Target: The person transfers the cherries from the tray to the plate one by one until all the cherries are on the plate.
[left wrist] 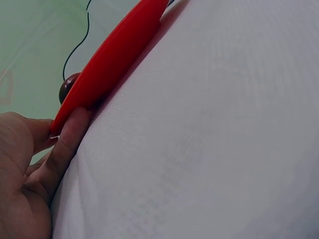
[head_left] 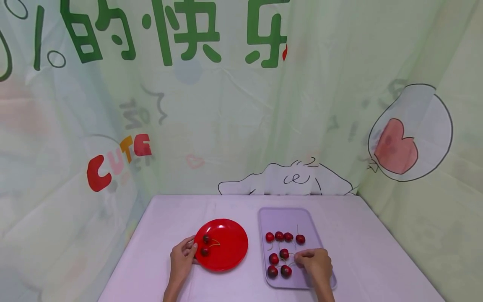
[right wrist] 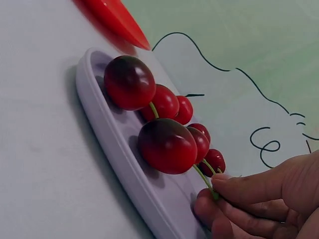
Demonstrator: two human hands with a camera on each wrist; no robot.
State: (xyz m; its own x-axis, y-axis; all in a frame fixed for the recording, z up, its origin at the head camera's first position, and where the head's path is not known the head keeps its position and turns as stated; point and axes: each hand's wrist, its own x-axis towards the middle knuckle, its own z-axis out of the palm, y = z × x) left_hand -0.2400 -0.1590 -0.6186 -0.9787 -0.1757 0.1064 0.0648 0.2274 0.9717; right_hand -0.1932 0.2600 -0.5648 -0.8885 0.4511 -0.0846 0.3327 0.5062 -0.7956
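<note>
My left hand [head_left: 183,258] grips the left rim of a red plate [head_left: 231,249], thumb above and fingers beneath, as the left wrist view shows. Two dark red cherries [head_left: 205,251] with stems meeting lie on the plate's left side. At the right, a lilac tray [head_left: 286,216] bears several cherries [head_left: 279,236] in loose rows. My right hand [head_left: 316,264] is over the tray's right side, thumb and fingers pinching green stem ends [right wrist: 215,194]. One stem runs to a large dark cherry [right wrist: 167,147] at the near side, which appears to rest on the tray.
Plate and tray stand apart on a table with a pale cloth [head_left: 181,214]. A printed curtain [head_left: 234,126] with green characters and drawings hangs behind the table and along both sides.
</note>
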